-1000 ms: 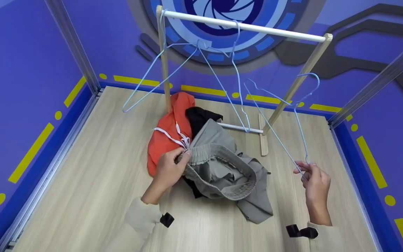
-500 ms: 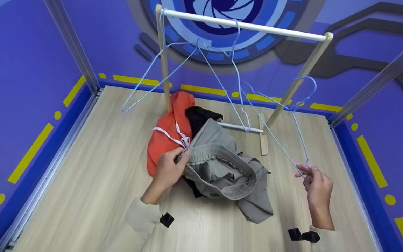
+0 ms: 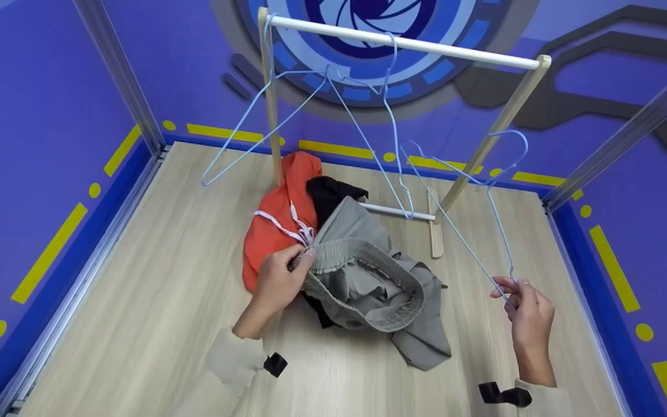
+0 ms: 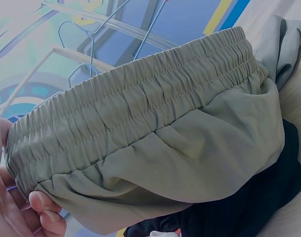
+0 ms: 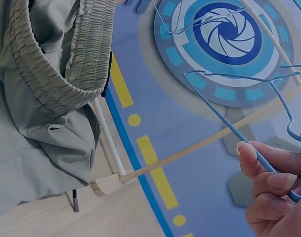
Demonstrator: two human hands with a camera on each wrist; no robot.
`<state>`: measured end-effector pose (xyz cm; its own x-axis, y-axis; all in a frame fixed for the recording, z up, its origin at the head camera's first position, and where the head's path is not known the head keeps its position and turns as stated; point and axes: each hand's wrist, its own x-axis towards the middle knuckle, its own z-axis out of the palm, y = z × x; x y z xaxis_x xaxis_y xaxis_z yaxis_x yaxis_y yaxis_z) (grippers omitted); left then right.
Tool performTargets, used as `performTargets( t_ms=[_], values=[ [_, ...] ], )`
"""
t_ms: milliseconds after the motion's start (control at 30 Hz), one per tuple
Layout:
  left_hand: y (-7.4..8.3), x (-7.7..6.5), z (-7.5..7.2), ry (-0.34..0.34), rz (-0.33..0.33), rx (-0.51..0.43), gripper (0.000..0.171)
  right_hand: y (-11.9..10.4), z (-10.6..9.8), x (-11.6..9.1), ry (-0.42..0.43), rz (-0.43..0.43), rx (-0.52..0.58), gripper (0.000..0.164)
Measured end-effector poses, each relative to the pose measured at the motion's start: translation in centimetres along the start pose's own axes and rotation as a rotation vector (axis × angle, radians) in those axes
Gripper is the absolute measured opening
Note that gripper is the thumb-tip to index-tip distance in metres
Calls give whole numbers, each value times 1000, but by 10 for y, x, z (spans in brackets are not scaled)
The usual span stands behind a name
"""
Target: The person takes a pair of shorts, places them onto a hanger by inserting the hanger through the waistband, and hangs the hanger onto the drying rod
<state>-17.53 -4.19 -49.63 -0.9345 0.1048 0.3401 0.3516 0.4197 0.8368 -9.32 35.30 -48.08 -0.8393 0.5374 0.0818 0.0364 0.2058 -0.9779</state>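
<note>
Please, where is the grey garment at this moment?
In the head view, the grey garment is near the centre, in front of the rack; the left hand grips the left edge of its waistband, and the orange garment lies beside it on the left.

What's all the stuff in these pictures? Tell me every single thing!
Gray garment: one, gray, at the front of the heap
Orange garment: one, orange, left in the heap
White cords: count unclear, white, on the orange garment
Black garment: one, black, partly hidden under the gray
Rack: one, wood and white, behind the heap
Hanging hangers: two, light blue, on the rack
Held hanger: one, light blue, in the right hand
Table: one, pale wood, underneath
Walls: three, blue-purple with yellow marks, around the table
Metal posts: two, silver, wall corners
Black attachments: two, black, at the wrists
Sleeves: two, beige, on the arms
Left hand: one, at the gray waistband
Right hand: one, far right
</note>
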Motion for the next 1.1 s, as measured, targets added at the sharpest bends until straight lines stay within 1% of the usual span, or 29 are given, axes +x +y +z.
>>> performTargets(
  t_ms=[233, 400, 600, 800, 867, 1000, 1100],
  values=[
    [-1, -1, 0, 5, -3, -2, 31, 2, -1, -1, 11, -32, -48, 42],
    [0, -1, 0, 21, -4, 14, 32, 3, 0, -1, 11, -40, -41, 43],
    [2, 1, 1, 16, 1, 25, 34, 2, -2, -4, 16, -21, -40, 45],
    [2, 1, 1, 20, -4, 31, 32, 1, -3, -4, 10, 15, 4, 47],
    [1, 1, 2, 20, -6, 33, 31, 2, -2, -5, 9, 5, 17, 47],
    [1, 0, 2, 16, -6, 26, 30, 5, -1, -7, -10, -39, 3, 45],
    [2, 1, 1, 9, 1, 24, 31, 7, 1, -9, -24, -44, 18, 44]
  ],
)
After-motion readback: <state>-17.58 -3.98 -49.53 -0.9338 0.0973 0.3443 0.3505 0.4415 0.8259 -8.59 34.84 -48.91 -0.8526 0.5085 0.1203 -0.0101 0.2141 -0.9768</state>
